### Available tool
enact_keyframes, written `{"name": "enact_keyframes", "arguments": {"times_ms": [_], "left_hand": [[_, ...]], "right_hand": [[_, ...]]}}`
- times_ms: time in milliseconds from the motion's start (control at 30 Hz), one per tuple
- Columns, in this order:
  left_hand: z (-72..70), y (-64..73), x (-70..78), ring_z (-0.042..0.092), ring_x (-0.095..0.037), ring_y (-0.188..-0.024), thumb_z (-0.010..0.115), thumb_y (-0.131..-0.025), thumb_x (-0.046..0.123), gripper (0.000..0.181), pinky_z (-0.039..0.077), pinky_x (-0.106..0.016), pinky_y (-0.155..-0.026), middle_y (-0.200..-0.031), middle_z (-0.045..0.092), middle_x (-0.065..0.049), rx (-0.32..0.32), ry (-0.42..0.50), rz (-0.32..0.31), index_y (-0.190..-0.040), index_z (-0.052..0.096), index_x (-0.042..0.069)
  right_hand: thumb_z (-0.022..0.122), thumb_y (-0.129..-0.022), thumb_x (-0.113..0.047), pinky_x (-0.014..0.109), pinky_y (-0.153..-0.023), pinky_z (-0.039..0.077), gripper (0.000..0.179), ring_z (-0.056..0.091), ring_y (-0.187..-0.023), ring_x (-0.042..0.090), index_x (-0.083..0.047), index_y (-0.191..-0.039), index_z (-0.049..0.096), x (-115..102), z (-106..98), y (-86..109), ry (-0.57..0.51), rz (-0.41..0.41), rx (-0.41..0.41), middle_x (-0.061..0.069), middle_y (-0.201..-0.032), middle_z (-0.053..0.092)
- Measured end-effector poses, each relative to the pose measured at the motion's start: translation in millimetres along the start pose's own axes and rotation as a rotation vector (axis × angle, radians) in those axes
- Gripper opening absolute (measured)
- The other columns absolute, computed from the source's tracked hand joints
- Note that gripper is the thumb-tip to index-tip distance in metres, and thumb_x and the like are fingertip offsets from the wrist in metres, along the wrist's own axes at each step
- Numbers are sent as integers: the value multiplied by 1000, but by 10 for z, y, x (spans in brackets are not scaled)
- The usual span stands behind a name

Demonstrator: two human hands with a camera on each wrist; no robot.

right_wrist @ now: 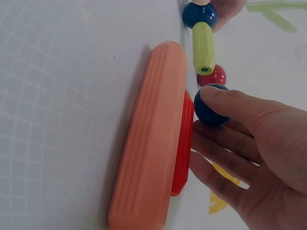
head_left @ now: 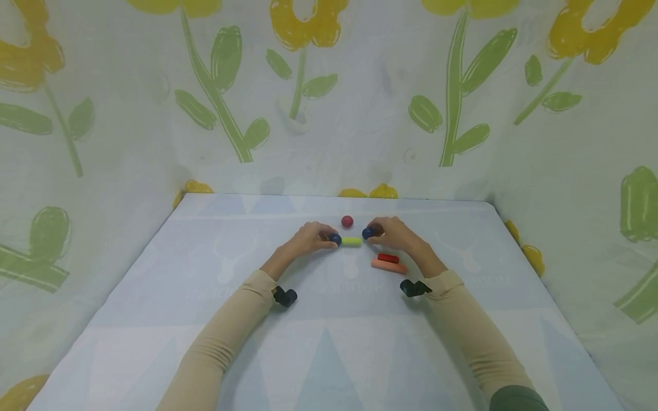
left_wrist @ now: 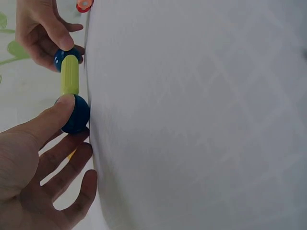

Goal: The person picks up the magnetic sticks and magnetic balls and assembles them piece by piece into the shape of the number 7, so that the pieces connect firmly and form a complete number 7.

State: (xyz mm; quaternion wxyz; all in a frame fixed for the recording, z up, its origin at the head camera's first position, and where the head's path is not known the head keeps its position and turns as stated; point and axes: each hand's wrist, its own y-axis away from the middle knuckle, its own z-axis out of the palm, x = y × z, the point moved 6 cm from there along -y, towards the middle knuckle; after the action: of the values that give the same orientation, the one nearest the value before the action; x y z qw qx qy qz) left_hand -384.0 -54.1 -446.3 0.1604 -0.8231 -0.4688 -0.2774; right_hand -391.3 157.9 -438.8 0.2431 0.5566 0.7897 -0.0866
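Observation:
Between thumb and fingers, my left hand (head_left: 312, 238) pinches a dark blue ball (head_left: 335, 239). A yellow-green ribbed rod (head_left: 352, 241) touches that ball and points toward the right hand. My right hand (head_left: 393, 233) pinches another dark blue ball (head_left: 367, 233). In the right wrist view, a gap separates this ball (right_wrist: 211, 104) from the free end of the rod (right_wrist: 204, 50), where a small dark hole shows. Below the right hand lie a short red rod (head_left: 388, 258) and a longer orange rod (head_left: 389, 266), side by side.
A red ball (head_left: 347, 221) lies on the table beyond the yellow-green rod. The white and pale blue tabletop (head_left: 329, 302) ends against cloth walls (head_left: 349, 142) printed with flowers at the back and both sides. Each wrist carries a small black camera.

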Motion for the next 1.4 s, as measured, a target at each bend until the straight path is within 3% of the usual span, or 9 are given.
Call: {"name": "enact_keyframes", "arguments": {"times_ms": [1400], "left_hand": [[23,-14,-19,63,-16,-93,74,-88,24,40,52,-31,-86,-109,73,-6,-6,-8,-13,-125,67,11]], "right_hand": [[73,-89,-21,44,-103,49,39,65,-108,25,-6,-124,64,-104,21,196,9,-48,8,13,-116,71]]}}
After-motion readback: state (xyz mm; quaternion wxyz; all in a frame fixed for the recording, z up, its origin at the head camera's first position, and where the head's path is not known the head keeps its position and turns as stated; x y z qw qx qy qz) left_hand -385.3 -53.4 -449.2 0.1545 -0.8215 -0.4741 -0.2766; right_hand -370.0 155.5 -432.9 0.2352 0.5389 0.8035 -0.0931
